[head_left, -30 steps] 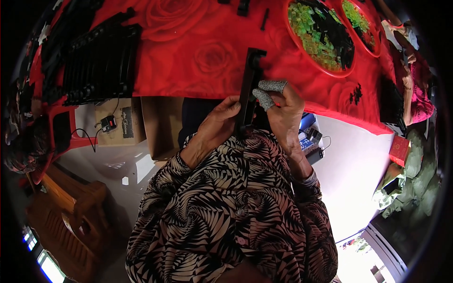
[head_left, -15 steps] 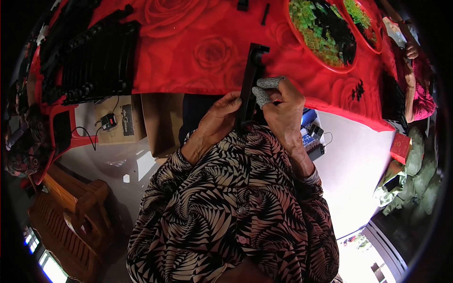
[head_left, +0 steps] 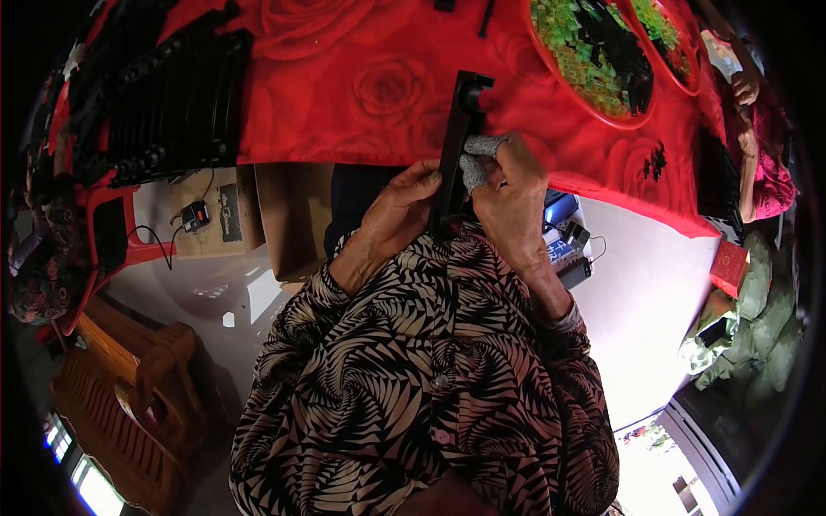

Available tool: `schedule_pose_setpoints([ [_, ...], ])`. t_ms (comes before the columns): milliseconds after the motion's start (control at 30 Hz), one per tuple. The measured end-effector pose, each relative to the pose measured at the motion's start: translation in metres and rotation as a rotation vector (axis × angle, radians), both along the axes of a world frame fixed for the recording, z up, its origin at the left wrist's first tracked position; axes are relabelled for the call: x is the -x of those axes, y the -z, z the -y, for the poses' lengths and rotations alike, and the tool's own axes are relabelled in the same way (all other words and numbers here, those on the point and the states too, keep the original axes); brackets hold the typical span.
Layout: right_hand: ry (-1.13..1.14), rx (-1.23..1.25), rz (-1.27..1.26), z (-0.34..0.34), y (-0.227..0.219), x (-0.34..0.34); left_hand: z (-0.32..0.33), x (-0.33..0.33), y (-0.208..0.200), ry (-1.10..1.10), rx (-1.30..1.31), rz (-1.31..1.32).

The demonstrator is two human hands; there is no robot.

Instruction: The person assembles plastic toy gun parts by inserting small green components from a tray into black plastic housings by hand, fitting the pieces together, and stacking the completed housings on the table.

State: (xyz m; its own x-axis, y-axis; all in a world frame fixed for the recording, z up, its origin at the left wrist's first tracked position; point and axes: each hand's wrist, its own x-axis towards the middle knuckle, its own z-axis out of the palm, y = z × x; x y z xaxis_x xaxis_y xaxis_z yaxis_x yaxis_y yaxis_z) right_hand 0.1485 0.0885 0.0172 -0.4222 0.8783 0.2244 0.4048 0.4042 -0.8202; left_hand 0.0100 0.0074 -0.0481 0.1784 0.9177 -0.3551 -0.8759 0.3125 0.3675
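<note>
A long black plastic bar (head_left: 452, 155), with a rounded knob-like end at the top, stands nearly upright in front of me at the table's near edge. My left hand (head_left: 397, 206) grips it from the left, thumb along its side. Against the bar's right side is my right hand (head_left: 509, 193), its thumb and index finger covered by grey finger cots (head_left: 484, 148). Those fingertips are pressed together in a pinch; anything small between them is hidden. The bar's lower end reaches down to my patterned shirt.
A red rose-print cloth (head_left: 387, 86) covers the table. Stacked black bars (head_left: 176, 103) lie at left. Two red trays (head_left: 632, 127) at right hold green-yellow pieces and black ones. Small black parts (head_left: 656, 163) lie nearer. Another person's hand (head_left: 745, 86) shows at far right. An open cardboard box (head_left: 297, 215) stands below.
The bar and both hands have shifted very slightly up and left in the picture. My right fingers have drawn in closer to the bar's side.
</note>
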Motion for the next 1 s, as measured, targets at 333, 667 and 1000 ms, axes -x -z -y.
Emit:
schedule_pose_setpoints([
  [333,-0.022,-0.011,0.037,0.006,0.009,-0.002,-0.001,-0.003,0.002,-0.03,-0.006,-0.01],
  [667,-0.03,-0.14,0.04,0.013,0.022,-0.002,0.002,-0.005,0.003,-0.081,0.017,-0.045],
  [1000,0.04,-0.172,0.029,0.017,0.024,-0.003,0.003,-0.011,0.001,-0.074,-0.003,-0.188],
])
